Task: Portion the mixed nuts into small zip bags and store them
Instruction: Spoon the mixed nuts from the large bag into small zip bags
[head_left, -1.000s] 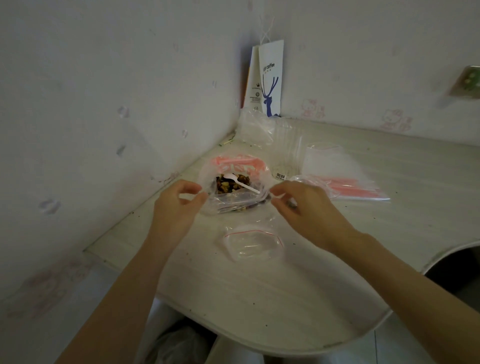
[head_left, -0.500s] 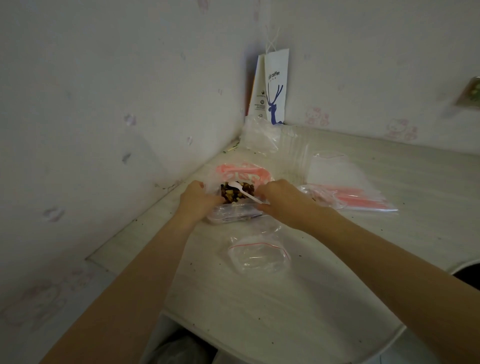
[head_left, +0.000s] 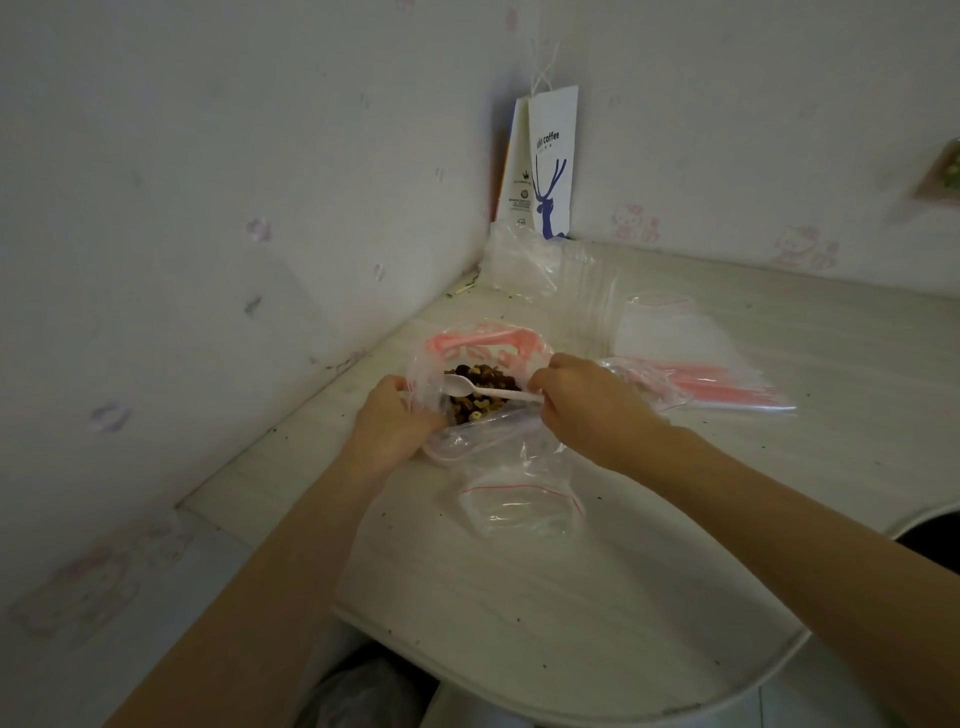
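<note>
A person's left hand (head_left: 394, 422) is gripping the left rim of an open clear bag (head_left: 488, 340) near the desk's (head_left: 571, 613) left edge. The bag is holding mixed nuts (head_left: 480, 402). The right hand (head_left: 584, 402) is pinching the handle end of a white plastic spoon (head_left: 465, 386), whose bowl is lying over the nuts. A small empty zip bag (head_left: 524, 509) with a red seal line is lying flat just nearer the desk's curved front edge. A stack of zip bags (head_left: 711, 382) is resting further right. A white paper coffee bag (head_left: 553, 166) is standing in the far corner behind crumpled clear plastic (head_left: 522, 260).
</note>
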